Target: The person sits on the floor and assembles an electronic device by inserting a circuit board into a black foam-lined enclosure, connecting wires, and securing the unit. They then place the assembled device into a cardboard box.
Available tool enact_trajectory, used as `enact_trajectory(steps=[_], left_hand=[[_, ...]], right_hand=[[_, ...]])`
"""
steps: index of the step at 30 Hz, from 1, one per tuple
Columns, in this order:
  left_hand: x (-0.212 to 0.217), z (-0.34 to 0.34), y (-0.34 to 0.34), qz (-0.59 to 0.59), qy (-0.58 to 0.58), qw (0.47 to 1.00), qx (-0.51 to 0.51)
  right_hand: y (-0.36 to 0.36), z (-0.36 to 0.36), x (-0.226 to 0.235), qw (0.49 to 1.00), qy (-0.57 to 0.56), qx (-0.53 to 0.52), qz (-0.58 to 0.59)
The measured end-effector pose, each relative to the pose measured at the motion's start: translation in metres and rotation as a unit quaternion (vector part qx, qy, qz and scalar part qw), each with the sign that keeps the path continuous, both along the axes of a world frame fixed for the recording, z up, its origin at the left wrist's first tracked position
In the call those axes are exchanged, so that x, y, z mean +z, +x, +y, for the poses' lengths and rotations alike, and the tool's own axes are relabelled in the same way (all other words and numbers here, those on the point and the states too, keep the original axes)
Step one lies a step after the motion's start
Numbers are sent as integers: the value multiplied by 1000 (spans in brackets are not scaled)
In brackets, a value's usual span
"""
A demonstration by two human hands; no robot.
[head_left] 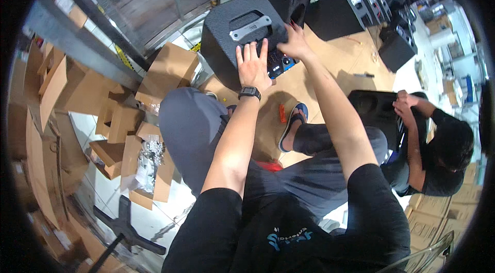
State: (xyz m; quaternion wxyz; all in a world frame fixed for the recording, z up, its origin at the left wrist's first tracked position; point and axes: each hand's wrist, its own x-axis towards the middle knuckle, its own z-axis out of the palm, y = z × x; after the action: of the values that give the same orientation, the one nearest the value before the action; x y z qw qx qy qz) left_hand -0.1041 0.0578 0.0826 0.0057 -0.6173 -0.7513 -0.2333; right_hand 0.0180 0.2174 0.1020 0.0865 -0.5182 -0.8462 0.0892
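A black textured speaker cabinet (219, 23) stands before me, with a grey metal handle (251, 28) set in its top. My left hand (253, 68) lies on the cabinet just below the handle, fingers stretched out and spread. At the cabinet's right edge is my right hand (298, 45), its thumb and fingers apart; some fingertips are hard to make out. Between the hands, a dark panel with knobs and a blue edge (278, 69) shows on the cabinet's near right side. Neither hand visibly holds a loose thing.
More black speakers (337, 14) stand at the far right. A co-worker (438, 154) handles another dark cabinet (374, 110) on my right. Opened cardboard boxes (167, 74) crowd the left, one holding metal hardware (150, 157). An orange-red object (282, 113) lies by my foot; a black stand base (124, 229) is lower left.
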Motion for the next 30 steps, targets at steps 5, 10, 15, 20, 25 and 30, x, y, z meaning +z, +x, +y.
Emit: enact_trajectory(steps=[5, 10, 15, 20, 25, 30], left_hand=[[-9, 16, 10, 42, -26, 998, 44], [-9, 20, 15, 63, -50, 995, 63], [-2, 15, 17, 137, -67, 988, 13], [-1, 24, 20, 100, -97, 989, 42], [-18, 18, 22, 117, -65, 991, 22], [-27, -2, 47, 145, -6, 989, 7]], right_hand=[[-48, -1, 19, 957, 112, 268, 23], [-79, 16, 40, 933, 70, 351, -30], [-89, 26, 29, 917, 13, 399, -14], [-101, 37, 18, 921, 25, 386, -53], [-91, 31, 13, 930, -4, 368, -3], [-68, 4, 7, 935, 9, 353, 3]])
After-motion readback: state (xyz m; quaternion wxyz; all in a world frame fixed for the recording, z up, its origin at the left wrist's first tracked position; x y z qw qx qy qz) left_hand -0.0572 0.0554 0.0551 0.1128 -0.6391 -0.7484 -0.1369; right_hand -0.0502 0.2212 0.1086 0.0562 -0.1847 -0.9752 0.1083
